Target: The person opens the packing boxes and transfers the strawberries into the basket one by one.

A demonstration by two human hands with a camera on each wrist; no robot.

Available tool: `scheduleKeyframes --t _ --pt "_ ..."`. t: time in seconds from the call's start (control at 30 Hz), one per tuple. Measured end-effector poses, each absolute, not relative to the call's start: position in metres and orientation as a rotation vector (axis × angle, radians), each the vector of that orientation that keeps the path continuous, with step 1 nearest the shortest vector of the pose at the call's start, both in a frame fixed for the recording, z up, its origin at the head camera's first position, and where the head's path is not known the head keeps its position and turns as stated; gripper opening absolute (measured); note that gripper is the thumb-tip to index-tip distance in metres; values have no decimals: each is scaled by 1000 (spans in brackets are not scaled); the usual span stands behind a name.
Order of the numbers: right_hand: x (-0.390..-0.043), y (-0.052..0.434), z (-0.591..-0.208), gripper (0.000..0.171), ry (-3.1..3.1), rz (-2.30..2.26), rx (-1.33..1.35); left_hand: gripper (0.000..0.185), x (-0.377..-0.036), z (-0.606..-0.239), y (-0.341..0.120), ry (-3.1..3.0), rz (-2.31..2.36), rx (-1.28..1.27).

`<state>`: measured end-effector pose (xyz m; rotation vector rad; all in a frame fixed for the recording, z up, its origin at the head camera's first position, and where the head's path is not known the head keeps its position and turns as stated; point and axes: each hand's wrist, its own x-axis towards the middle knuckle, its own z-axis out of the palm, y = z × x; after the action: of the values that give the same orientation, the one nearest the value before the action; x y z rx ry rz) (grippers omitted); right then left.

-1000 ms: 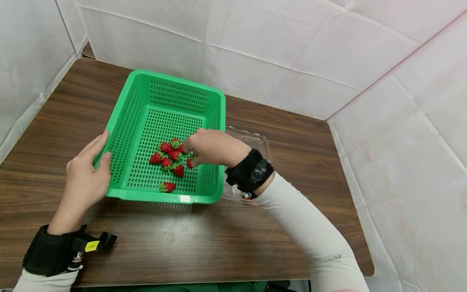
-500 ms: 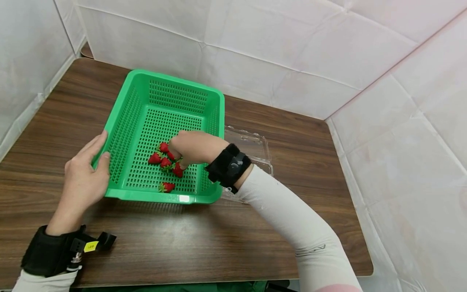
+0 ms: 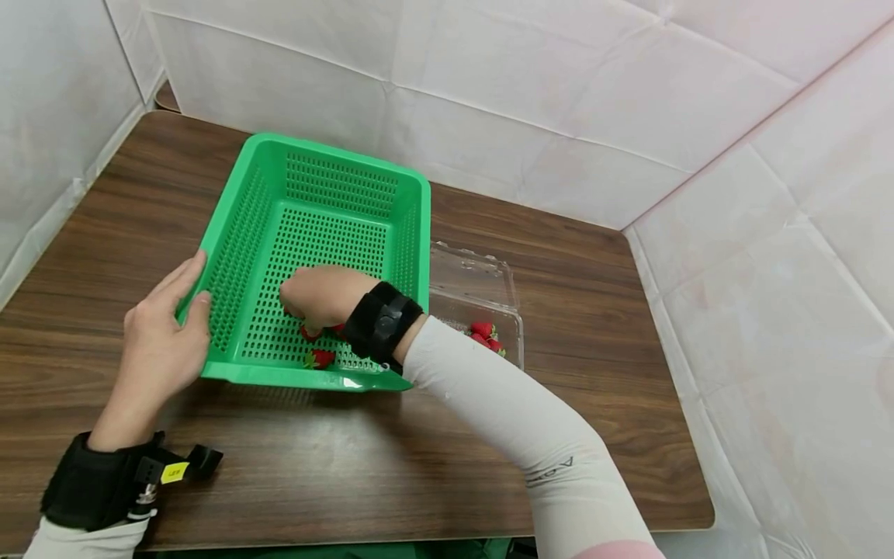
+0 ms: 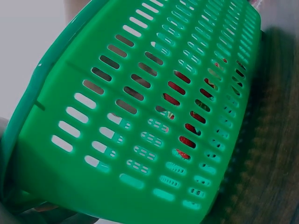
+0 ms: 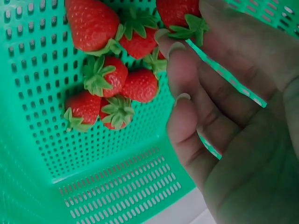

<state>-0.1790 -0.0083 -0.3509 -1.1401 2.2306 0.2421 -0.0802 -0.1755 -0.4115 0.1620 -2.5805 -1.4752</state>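
Note:
A green perforated basket [image 3: 335,151] sits on the wooden table [image 3: 335,473]. My left hand [image 3: 164,334] grips its left rim, thumb on top. My right hand [image 3: 317,293] reaches down inside the basket over a cluster of red strawberries [image 5: 110,79]. Most of them are hidden under the hand in the head view, where one strawberry [image 3: 320,358] lies near the front wall. In the right wrist view my curled fingers [image 5: 187,126] pinch one strawberry [image 5: 177,11] at the edge of the cluster. The left wrist view shows only the basket's wall [image 4: 140,116] up close.
A clear plastic clamshell box [image 3: 475,272] lies open right of the basket, with a few strawberries [image 3: 483,332] in its near half. White sheeted walls [image 3: 559,93] close in the back and right. The table's front edge [image 3: 349,536] is near my body.
My right hand has moved left and nearer across the basket floor, now covering the strawberry cluster. The clamshell's strawberries have come into view. My left hand has stayed on the rim.

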Motion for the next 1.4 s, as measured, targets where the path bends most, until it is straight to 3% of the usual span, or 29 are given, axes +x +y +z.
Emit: scheduleKeyframes --t 0.73,0.93,1.07,1.17,1.4 --pt "-178 -8 -362 29 2293 231 -1181 48 -82 -410 -175 -2562 -1487 194" --pt "-176 2 -353 32 2270 141 -1201 48 -82 -408 -175 -2556 -1482 193" --pt "-175 10 -345 4 2264 72 -1170 48 -82 -409 -175 -2549 -1488 189" --pt "-174 18 -340 29 2278 33 -1154 48 -82 -409 -175 -2552 -1489 195" --pt "-174 45 -329 28 2330 -70 -1152 48 -82 -409 -175 -2559 -1483 198"
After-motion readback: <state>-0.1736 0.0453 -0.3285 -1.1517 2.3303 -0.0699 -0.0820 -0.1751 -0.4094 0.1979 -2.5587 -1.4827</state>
